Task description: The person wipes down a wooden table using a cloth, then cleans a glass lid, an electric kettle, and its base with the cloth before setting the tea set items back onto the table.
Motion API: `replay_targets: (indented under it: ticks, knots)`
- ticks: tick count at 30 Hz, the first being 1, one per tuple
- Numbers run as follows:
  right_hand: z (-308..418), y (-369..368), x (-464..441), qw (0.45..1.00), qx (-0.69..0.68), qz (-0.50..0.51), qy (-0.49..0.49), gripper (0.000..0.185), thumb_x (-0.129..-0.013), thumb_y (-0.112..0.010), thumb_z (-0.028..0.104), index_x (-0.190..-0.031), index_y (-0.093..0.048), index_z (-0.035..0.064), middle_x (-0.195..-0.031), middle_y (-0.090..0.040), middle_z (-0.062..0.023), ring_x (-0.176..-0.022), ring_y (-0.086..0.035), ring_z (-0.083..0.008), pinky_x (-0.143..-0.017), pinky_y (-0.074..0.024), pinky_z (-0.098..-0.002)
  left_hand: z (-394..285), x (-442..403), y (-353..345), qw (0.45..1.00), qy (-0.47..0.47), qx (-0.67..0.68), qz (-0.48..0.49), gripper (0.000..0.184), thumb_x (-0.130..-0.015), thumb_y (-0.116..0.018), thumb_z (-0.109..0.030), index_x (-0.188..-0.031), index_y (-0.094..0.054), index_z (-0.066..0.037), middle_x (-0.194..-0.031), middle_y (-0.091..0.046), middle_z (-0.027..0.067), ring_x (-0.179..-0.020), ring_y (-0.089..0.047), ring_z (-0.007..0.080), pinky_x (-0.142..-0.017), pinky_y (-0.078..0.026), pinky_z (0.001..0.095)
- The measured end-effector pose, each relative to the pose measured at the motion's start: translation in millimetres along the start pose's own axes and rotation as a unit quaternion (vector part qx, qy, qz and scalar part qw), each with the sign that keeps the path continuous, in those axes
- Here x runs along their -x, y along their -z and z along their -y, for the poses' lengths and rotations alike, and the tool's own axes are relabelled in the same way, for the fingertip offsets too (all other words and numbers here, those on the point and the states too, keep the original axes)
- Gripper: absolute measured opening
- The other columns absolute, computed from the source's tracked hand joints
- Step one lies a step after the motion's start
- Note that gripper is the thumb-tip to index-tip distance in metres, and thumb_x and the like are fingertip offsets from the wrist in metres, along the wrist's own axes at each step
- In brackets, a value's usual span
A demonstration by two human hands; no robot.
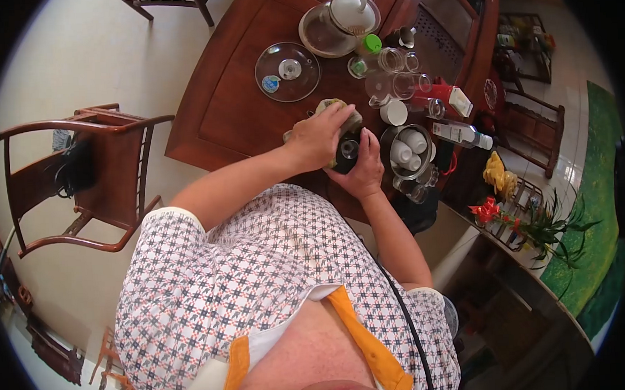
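My left hand (315,136) is closed over a yellowish-green cloth (331,104), which pokes out past the fingers. It presses against a dark rounded object (344,159) with a clear, round knob-like part. My right hand (362,169) grips that dark object from the right, thumb below and fingers along its side. Its exact kind I cannot make out, as both hands cover much of it. Both hands are over the near edge of the wooden table (219,122). Close to my right hand is a round bowl (388,165) with several white cups (413,141) in it.
A glass lid (299,53) lies on the table beyond my left hand. Farther back, a white teapot (352,13) stands by a clear round vessel (314,36). Glass jars (381,87), a white cup (394,113) and a bottle (460,133) crowd the right. A wooden chair (113,172) is at left.
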State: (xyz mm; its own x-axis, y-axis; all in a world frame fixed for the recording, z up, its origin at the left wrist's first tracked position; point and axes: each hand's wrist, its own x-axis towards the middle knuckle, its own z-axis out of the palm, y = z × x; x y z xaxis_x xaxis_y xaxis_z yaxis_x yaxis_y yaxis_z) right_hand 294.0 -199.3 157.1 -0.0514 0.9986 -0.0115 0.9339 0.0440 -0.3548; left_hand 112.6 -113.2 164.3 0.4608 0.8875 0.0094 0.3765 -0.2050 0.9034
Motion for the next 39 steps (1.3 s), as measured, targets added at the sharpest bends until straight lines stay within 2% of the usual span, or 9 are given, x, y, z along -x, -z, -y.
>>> replay_targets:
  ticks: [1,7,13,19,25,28,32,36,39]
  knots:
    - [0,1,1,1.000,-0.002,-0.001,0.003,0.122,-0.057,-0.092,0.050,-0.151,-0.029,0.0058,-0.142,-0.042,-0.0201,-0.126,-0.052,-0.0402,-0.095,-0.0532,-0.0468,3,6,1,0.998,-0.037,-0.041,-0.015,0.054,-0.084,-0.062,-0.005,-0.137,-0.055,-0.012,-0.138,-0.057,0.0148,-0.118,-0.061,0.0373,-0.092,-0.055,0.0453]
    - [-2,-4,2,1.000,-0.003,-0.016,0.009,0.122,-0.056,-0.092,0.050,-0.151,-0.029,0.0063,-0.143,-0.042,-0.0188,-0.126,-0.053,-0.0391,-0.096,-0.0531,-0.0467,26,29,1,0.994,-0.033,-0.101,-0.012,0.056,-0.078,-0.064,0.000,-0.133,-0.058,-0.009,-0.124,-0.062,0.0127,-0.101,-0.067,0.0356,-0.084,-0.057,0.0440]
    - [-2,0,0,1.000,-0.001,0.002,0.031,0.123,-0.056,-0.092,0.051,-0.151,-0.029,0.0066,-0.143,-0.042,-0.0188,-0.126,-0.053,-0.0385,-0.096,-0.0532,-0.0462,35,37,14,0.992,-0.052,-0.114,0.027,0.057,-0.076,-0.067,0.000,-0.132,-0.060,-0.008,-0.120,-0.062,0.0123,-0.098,-0.068,0.0339,-0.080,-0.058,0.0428]
    - [-2,-2,1,1.000,0.006,0.000,0.028,0.123,-0.056,-0.092,0.052,-0.152,-0.029,0.0072,-0.143,-0.042,-0.0187,-0.126,-0.052,-0.0384,-0.096,-0.0529,-0.0461,43,54,12,0.986,-0.083,-0.142,0.009,0.055,-0.078,-0.067,-0.004,-0.132,-0.061,-0.009,-0.113,-0.061,0.0085,-0.099,-0.066,0.0284,-0.081,-0.056,0.0422]
    - [-3,-2,1,1.000,0.010,0.009,0.027,0.124,-0.056,-0.092,0.053,-0.153,-0.028,0.0076,-0.143,-0.041,-0.0195,-0.128,-0.051,-0.0386,-0.098,-0.0519,-0.0466,68,71,22,0.986,-0.125,-0.112,0.024,0.052,-0.075,-0.068,-0.001,-0.126,-0.064,-0.009,-0.114,-0.062,0.0113,-0.098,-0.067,0.0328,-0.079,-0.057,0.0417]
    - [-3,-3,1,0.999,0.009,0.001,0.033,0.124,-0.057,-0.091,0.053,-0.153,-0.027,0.0079,-0.144,-0.041,-0.0193,-0.128,-0.051,-0.0386,-0.098,-0.0520,-0.0466,101,91,22,0.983,-0.038,-0.158,0.082,0.048,-0.076,-0.067,-0.002,-0.124,-0.064,-0.009,-0.114,-0.061,0.0128,-0.099,-0.067,0.0336,-0.080,-0.057,0.0430]
    - [0,-3,2,1.000,0.010,0.007,-0.006,0.125,-0.058,-0.091,0.054,-0.154,-0.025,0.0078,-0.144,-0.040,-0.0193,-0.128,-0.051,-0.0396,-0.098,-0.0519,-0.0473,126,91,12,0.998,0.047,-0.007,-0.045,0.047,-0.079,-0.058,0.002,-0.126,-0.062,-0.001,-0.110,-0.064,0.0163,-0.099,-0.065,0.0365,-0.087,-0.054,0.0395]
    - [9,-12,-2,0.998,0.010,-0.018,-0.052,0.128,-0.059,-0.091,0.055,-0.156,-0.021,0.0073,-0.145,-0.037,-0.0208,-0.129,-0.049,-0.0419,-0.099,-0.0511,-0.0484,88,47,3,0.984,0.009,0.142,-0.111,0.050,-0.079,-0.056,0.001,-0.129,-0.059,0.002,-0.111,-0.063,0.0204,-0.106,-0.064,0.0370,-0.095,-0.050,0.0395]
    - [11,-12,-1,0.997,-0.018,-0.025,-0.070,0.133,-0.059,-0.092,0.054,-0.157,-0.016,0.0070,-0.146,-0.035,-0.0223,-0.130,-0.047,-0.0436,-0.101,-0.0492,-0.0495,101,33,-28,0.992,-0.007,0.086,-0.095,0.051,-0.079,-0.058,-0.001,-0.129,-0.057,0.003,-0.115,-0.062,0.0234,-0.113,-0.061,0.0401,-0.098,-0.048,0.0415]
